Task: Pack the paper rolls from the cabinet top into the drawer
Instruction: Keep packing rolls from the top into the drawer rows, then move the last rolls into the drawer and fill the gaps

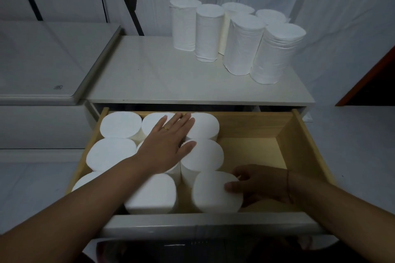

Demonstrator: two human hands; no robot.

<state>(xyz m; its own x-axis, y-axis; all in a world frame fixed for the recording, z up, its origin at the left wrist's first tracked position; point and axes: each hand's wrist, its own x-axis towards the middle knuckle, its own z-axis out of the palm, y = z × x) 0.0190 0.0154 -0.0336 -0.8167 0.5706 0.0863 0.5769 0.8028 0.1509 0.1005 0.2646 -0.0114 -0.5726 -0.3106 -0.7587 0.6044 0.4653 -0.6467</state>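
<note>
The drawer [299, 132] holds about nine upright paper rolls [120, 125]. The left hand [168, 143] lies flat and spread across them. The right hand [256, 183] has its grip clamped on the front roll [215, 192].

My left hand [165, 145] lies flat on upright rolls in the drawer [307, 141]. My right hand [259, 184] grips the front roll [213, 193].

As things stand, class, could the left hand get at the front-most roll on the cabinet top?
Probably yes: the left hand lies open on the drawer rolls, and nothing blocks the front-most roll.
</note>
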